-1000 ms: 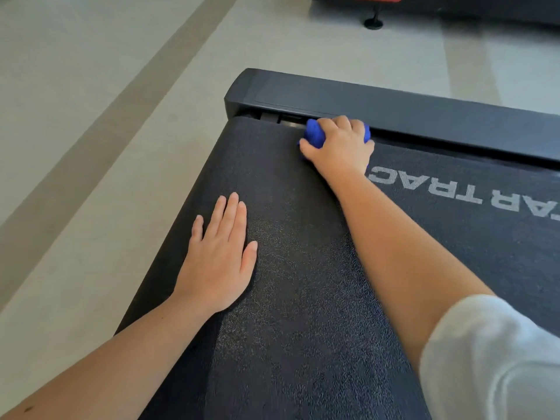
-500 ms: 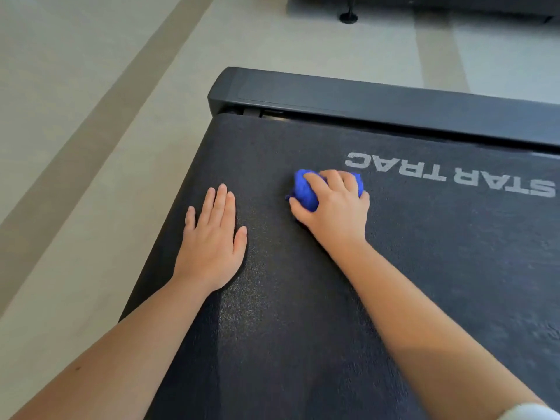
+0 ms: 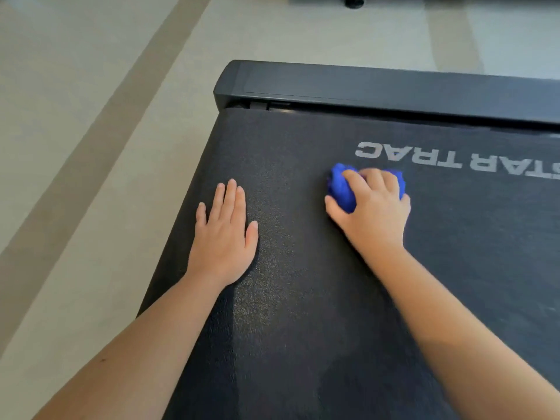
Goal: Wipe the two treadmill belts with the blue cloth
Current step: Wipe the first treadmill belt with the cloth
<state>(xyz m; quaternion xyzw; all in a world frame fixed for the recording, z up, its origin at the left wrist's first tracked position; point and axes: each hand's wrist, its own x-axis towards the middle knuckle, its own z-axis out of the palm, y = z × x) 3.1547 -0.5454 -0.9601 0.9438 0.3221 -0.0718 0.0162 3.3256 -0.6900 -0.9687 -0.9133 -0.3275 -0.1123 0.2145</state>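
A black treadmill belt (image 3: 303, 313) with white STAR TRAC lettering fills the lower right of the head view. My right hand (image 3: 374, 216) grips a bunched blue cloth (image 3: 341, 189) and presses it onto the belt just below the lettering. My left hand (image 3: 224, 234) lies flat on the belt near its left edge, fingers straight and together. Only this one belt is in view.
A dark plastic end cover (image 3: 378, 89) crosses the far end of the belt. Beige floor with a darker stripe (image 3: 91, 153) lies to the left. At the top edge stands a black round foot (image 3: 354, 1) of other equipment.
My right hand pulled the cloth back from the end cover to below the lettering, then shifted it slightly right. My left hand stayed flat in place.
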